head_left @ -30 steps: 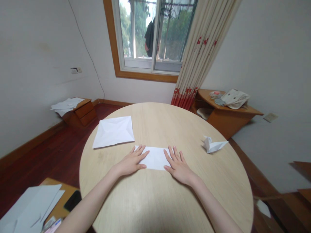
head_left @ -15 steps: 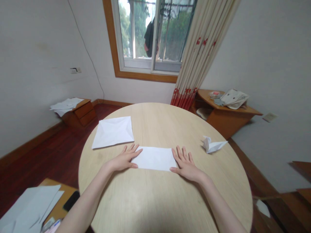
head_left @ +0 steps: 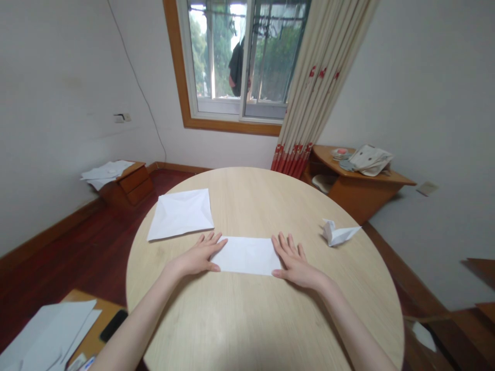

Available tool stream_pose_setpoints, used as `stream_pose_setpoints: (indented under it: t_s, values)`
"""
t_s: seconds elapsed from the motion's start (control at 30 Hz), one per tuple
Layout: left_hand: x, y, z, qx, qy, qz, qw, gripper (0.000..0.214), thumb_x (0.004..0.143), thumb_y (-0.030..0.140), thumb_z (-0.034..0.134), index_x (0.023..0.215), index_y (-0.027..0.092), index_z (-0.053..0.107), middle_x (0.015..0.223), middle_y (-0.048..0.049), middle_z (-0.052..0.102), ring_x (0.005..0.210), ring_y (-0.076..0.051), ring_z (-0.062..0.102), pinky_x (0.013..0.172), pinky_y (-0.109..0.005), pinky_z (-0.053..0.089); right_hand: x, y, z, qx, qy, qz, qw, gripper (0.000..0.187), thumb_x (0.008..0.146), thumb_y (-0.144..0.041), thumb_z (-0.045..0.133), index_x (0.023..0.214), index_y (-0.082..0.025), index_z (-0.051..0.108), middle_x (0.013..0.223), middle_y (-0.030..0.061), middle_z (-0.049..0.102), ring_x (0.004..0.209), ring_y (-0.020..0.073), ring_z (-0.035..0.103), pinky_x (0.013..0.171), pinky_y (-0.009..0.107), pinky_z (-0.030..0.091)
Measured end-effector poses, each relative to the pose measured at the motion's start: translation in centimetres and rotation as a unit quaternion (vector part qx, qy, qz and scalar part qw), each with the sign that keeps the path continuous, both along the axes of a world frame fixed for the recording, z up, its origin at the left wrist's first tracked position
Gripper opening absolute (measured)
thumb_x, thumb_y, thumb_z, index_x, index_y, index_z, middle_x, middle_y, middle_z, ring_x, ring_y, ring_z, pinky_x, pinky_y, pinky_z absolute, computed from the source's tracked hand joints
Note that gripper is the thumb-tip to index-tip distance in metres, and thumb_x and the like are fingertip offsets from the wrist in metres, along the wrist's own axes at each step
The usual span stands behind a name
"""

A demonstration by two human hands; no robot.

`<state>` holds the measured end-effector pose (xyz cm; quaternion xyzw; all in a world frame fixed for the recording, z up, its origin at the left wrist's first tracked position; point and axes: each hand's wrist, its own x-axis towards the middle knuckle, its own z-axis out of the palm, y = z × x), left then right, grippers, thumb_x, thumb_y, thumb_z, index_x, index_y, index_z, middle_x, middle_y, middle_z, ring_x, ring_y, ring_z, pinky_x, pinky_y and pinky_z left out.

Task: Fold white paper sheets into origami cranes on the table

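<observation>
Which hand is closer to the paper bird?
Right. The right hand lies left of the paper bird; the left hand is farther left, at the opposite end of the paper strip.

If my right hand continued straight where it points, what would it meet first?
The right hand touches the white paper strip; beyond, the way looks free, perhaps to the far edge of the table.

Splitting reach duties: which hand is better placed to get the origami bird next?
Right, likely. The right hand touches the end of the rectangular white paper nearer the origami bird; the left hand is at the opposite end.
</observation>
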<state>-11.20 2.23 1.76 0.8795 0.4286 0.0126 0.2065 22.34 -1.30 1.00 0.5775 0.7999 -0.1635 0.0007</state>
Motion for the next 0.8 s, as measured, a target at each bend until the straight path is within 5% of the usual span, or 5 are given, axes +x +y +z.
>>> stream_pose_setpoints:
  t_s: [0.27, 0.53, 0.8]
  values:
    - [2.5, 0.6, 2.6, 0.041, 0.006, -0.006, 0.999, 0.083, 0.078, 0.052, 0.063, 0.145, 0.019, 0.027, 0.152, -0.0181, 0.017, 0.142, -0.03, 0.013, 0.113, -0.048, 0.015, -1.4, 0.9, 2.2, -0.02, 0.035, 0.039, 0.998, 0.087, 0.082, -0.038, 0.056, 0.15, -0.023, 0.003, 0.155, 0.0111, -0.008, 0.14, 0.0303, -0.014, 0.111, 0.058, 0.001]
    - [5.3, 0.9, 1.5, 0.107, -0.134, 0.065, 0.983, 0.056, 0.084, 0.047, 0.06, 0.13, 0.017, 0.049, 0.131, -0.0114, 0.055, 0.122, -0.025, 0.049, 0.102, -0.035, 0.038, -3.5, 2.1, 1.5, 0.14, 0.119, 0.013, 0.983, 0.046, 0.092, -0.041, 0.042, 0.136, -0.028, 0.045, 0.139, 0.0078, 0.049, 0.132, 0.0246, 0.037, 0.112, 0.055, 0.008]
    - [4.3, 0.3, 0.5, 0.119, -0.132, 0.013, 0.984, 0.09, 0.062, 0.068, 0.07, 0.135, 0.021, 0.045, 0.133, -0.0124, 0.052, 0.121, -0.03, 0.047, 0.103, -0.042, 0.035, -3.1, 1.5, 0.4, 0.098, 0.116, 0.049, 0.987, 0.075, 0.079, -0.058, 0.057, 0.141, -0.02, 0.039, 0.145, 0.0122, 0.04, 0.135, 0.0267, 0.031, 0.113, 0.049, 0.013]
